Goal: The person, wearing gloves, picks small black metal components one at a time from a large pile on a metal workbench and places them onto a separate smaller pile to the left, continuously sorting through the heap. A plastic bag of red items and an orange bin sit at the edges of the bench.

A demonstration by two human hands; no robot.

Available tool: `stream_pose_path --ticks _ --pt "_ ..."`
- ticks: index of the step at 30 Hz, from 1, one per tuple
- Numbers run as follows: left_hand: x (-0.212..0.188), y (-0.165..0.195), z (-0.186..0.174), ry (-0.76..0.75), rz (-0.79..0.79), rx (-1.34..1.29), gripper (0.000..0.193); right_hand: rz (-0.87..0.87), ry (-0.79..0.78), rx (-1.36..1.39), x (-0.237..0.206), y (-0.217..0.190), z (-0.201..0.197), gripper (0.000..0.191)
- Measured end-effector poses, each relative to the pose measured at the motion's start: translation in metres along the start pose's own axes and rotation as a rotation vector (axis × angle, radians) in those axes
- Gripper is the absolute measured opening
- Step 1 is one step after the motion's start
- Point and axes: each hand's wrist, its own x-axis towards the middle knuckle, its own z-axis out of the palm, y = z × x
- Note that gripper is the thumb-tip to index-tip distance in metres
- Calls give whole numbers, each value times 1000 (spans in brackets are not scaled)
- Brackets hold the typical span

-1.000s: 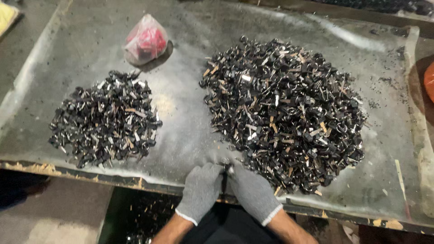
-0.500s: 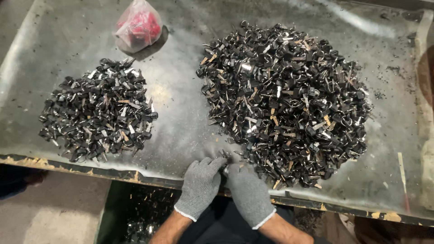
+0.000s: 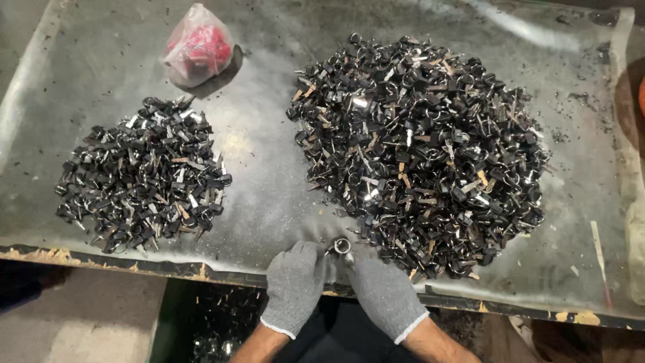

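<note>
Grey knit gloves [image 3: 295, 286] — white-edged cuffs

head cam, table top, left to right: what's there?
Smaller pile of black keys → clear bag with red contents → gloved hands at the near edge, left hand, right hand → larger pile of keys.

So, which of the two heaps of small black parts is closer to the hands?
The bigger heap, on the right: its near edge almost reaches the gloved hands. The smaller heap lies apart, further left.

light: dim, from above | glare: pale sheen on bench [image 3: 269, 168] centre | shadows: soft, dark below near edge | focus: mostly sharp | corners: darker, slightly bowed
</note>
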Motion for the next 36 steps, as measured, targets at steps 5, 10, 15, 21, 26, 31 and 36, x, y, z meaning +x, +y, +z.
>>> stream_pose_path --ticks 5,10,15,21,26,31,36 --pt "-1 -5 1 52 -7 -69 12 -33 187 -3 4 -4 11 42" --pt "-4 0 5 24 -3 -76 10 -174 219 -36 18 0 16 22" --pt "0 2 -3 86 45 -74 9 -3 -12 160 20 8 5 67" --pt "4 6 -12 90 2 -132 10 -17 88 100 11 -1 3 58" --pt "4 3 -17 227 -38 -111 13 -51 201 247 6 14 10 50" --pt "3 14 -7 47 67 -56 16 0 236 262 -1 14 18 40" --pt "13 3 -28 -43 -41 -215 28 48 100 239 -6 4 2 40"
